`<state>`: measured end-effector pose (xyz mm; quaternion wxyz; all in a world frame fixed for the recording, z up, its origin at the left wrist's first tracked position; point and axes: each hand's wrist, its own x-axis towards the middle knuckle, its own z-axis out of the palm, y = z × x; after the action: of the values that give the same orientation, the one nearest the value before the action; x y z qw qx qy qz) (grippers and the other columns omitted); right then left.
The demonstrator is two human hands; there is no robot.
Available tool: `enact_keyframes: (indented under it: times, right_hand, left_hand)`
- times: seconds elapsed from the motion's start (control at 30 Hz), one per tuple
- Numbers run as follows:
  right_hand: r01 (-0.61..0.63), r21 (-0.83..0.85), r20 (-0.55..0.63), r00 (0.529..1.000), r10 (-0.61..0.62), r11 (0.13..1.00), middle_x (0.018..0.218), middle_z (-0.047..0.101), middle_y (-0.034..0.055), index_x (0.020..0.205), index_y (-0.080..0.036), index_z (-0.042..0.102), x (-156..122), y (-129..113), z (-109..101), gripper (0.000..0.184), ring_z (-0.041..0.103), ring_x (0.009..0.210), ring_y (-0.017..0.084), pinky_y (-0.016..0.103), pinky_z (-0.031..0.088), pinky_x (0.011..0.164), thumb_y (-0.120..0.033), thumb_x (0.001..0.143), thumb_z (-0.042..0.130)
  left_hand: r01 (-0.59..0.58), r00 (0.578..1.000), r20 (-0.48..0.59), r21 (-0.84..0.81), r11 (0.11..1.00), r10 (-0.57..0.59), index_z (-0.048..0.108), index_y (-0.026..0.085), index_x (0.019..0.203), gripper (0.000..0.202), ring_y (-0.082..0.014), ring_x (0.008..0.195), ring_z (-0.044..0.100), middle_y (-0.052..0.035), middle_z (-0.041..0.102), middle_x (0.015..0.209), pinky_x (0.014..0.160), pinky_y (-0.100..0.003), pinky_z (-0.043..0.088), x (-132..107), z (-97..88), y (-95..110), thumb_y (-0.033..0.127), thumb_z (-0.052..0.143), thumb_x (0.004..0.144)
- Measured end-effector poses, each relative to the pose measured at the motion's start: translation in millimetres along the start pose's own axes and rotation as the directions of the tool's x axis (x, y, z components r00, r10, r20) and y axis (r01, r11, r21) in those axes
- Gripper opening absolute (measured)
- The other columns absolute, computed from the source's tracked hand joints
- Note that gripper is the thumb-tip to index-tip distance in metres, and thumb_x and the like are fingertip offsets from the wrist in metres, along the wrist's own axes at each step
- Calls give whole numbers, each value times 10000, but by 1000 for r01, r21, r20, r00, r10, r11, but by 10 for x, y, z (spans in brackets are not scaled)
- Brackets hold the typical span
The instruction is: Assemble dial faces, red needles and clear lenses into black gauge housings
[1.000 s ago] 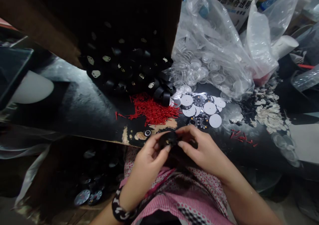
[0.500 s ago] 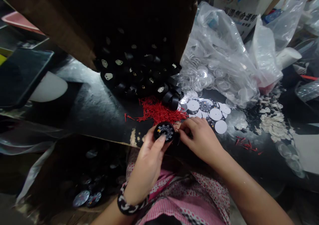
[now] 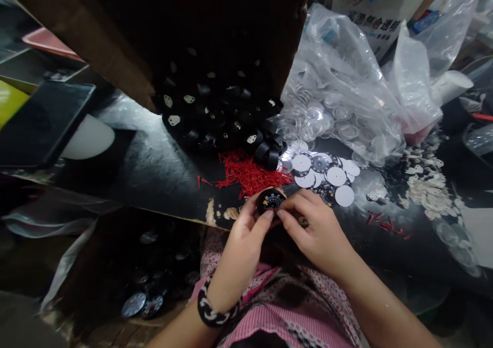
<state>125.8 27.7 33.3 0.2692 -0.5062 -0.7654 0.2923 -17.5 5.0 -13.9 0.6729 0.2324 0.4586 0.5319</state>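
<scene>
My left hand (image 3: 250,230) is closed round a small black gauge (image 3: 271,200), its thumb at the near edge and its dial with white marks and a yellow mark facing up. My right hand (image 3: 310,224) is pinched at the dial's right side. A thin red pointer (image 3: 272,209) shows low on the dial, at the right fingertips; their grip on it is partly hidden. Just beyond the hands lies a heap of red pointers (image 3: 250,173). To the right of it are loose dial discs (image 3: 336,176), some white side up.
A large box (image 3: 127,55) with black gauge housings (image 3: 265,152) spilling out stands at the back. Clear round covers (image 3: 339,129) lie by a plastic bag (image 3: 346,55). Pale small parts (image 3: 425,186) are at right. Below the table edge, a container holds finished-looking gauges (image 3: 134,305).
My left hand has turned and shifted the gauge slightly right. The right hand has come in from beside the gauge to its dial, where a red pointer now shows.
</scene>
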Motion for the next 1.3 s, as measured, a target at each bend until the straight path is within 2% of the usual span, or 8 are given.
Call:
enact_keyframes:
  times: [0.2, 0.4, 0.73, 0.87, 0.97, 1.1, 1.2, 1.3]
  right_hand:
    - [-67, -17, 19, 998, 67, 998, 843, 584, 16, 844, -200, 590, -31, 23, -6, 86, 543, 806, 174, 317, 380, 728, -183, 914, 544]
    - [-79, 74, 23, 997, 77, 994, 818, 588, 10, 807, -200, 577, -62, 15, -45, 111, 543, 788, 164, 307, 387, 717, -185, 913, 545]
    - [-121, 18, 11, 993, 121, 992, 739, 602, -9, 742, -192, 545, -116, -101, 2, 161, 546, 707, 144, 280, 372, 671, -144, 896, 549]
    - [-110, -14, -2, 994, 110, 994, 637, 561, -32, 636, -196, 505, -105, -98, -7, 242, 518, 608, 126, 272, 359, 628, -154, 855, 597]
    - [21, -118, -20, 1000, -24, 993, 796, 635, 17, 843, -185, 615, -69, -63, -38, 40, 572, 726, 160, 304, 386, 713, -167, 867, 588]
    - [170, -350, 46, 985, -165, 921, 906, 664, 68, 965, -172, 624, -1, -8, -35, 134, 583, 841, 213, 366, 377, 791, -166, 915, 499]
    - [216, -423, 45, 975, -217, 880, 818, 646, 67, 849, -164, 608, 47, -4, 7, 138, 565, 775, 214, 362, 385, 754, -150, 897, 479]
    - [127, -357, -36, 988, -149, 926, 758, 627, 38, 789, -172, 581, 72, -56, 45, 109, 547, 703, 179, 319, 405, 708, -123, 856, 512]
  left_hand:
    - [-58, 998, 52, 209, 976, 48, 621, 280, 1150, 284, -185, 1135, 627, -4, 692, 1179, 1009, -288, 470, -73, 45, 30, 331, 639, 871]
    - [-35, 999, 48, 190, 981, 26, 626, 241, 1099, 280, -201, 1065, 660, -28, 715, 1101, 959, -300, 498, -89, 73, 92, 322, 667, 835]
    - [-200, 973, -17, 439, 876, 231, 675, 246, 950, 173, -188, 909, 687, 4, 719, 948, 843, -260, 530, -144, 88, 144, 200, 673, 784]
    - [-99, 995, 21, 337, 936, 98, 681, 255, 1021, 208, -209, 1003, 675, -13, 719, 1058, 931, -298, 509, -110, 13, 125, 260, 672, 813]
    - [40, 996, 67, 171, 984, -52, 647, 294, 1161, 333, -214, 1116, 638, -13, 697, 1173, 1027, -331, 456, -68, -56, 91, 312, 677, 830]
    - [99, 986, 120, 120, 988, -113, 628, 315, 1240, 411, -229, 1265, 541, -16, 648, 1288, 1113, -355, 380, -57, -83, 58, 326, 686, 833]
    - [124, 991, 43, 56, 991, -127, 697, 322, 1147, 344, -253, 1261, 548, -15, 666, 1265, 1073, -364, 440, -78, -24, 44, 395, 699, 810]
    - [200, 977, -56, -57, 978, -204, 746, 320, 1031, 315, -309, 1154, 628, -39, 719, 1159, 954, -428, 543, -89, 49, 30, 473, 725, 756]
